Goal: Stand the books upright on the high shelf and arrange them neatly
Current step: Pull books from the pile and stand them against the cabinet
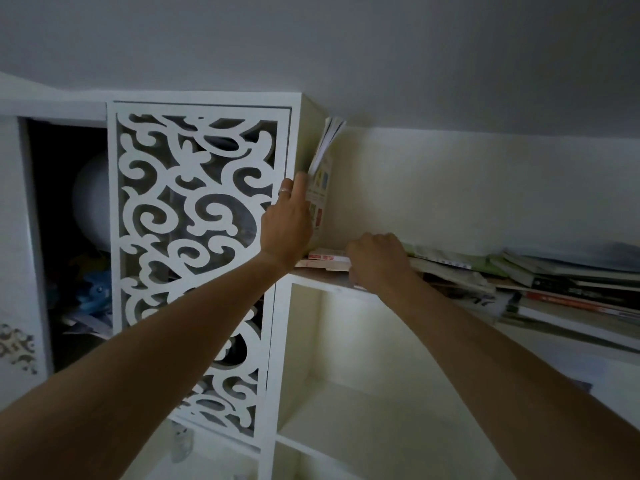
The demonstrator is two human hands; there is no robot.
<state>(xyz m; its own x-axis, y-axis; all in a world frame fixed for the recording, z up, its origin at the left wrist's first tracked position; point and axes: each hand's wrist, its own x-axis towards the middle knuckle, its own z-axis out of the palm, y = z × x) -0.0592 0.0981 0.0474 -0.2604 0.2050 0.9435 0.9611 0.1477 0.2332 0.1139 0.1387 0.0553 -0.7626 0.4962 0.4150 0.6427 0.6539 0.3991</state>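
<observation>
From the head camera, looking up at the high shelf, the left hand is raised with fingers straight, pressing flat against a thin upright book. That book leans against the side of the cabinet just behind the fingers, its pages fanning open above the fingertips. The flat hand seems to be there as a prop: the book is thin and floppy and would likely slide or slump without support.

Just right of and below that hand, the right hand is curled over the near end of the pile of flat books, its fingers gripping the edge of what looks like the top one or two; exactly how many it holds cannot be told, since the knuckles hide the fingertips. A red-and-white book lies flat between the two hands, at the foot of the upright one. The rest of the pile stretches away to the right of the right hand, stacked unevenly along the shelf.

By my reading, the task is at an early stage: one book stands, the others still lie flat. The next book probably needs lifting and tipping up beside the first.

To the left of the left hand is a carved white cabinet door.
</observation>
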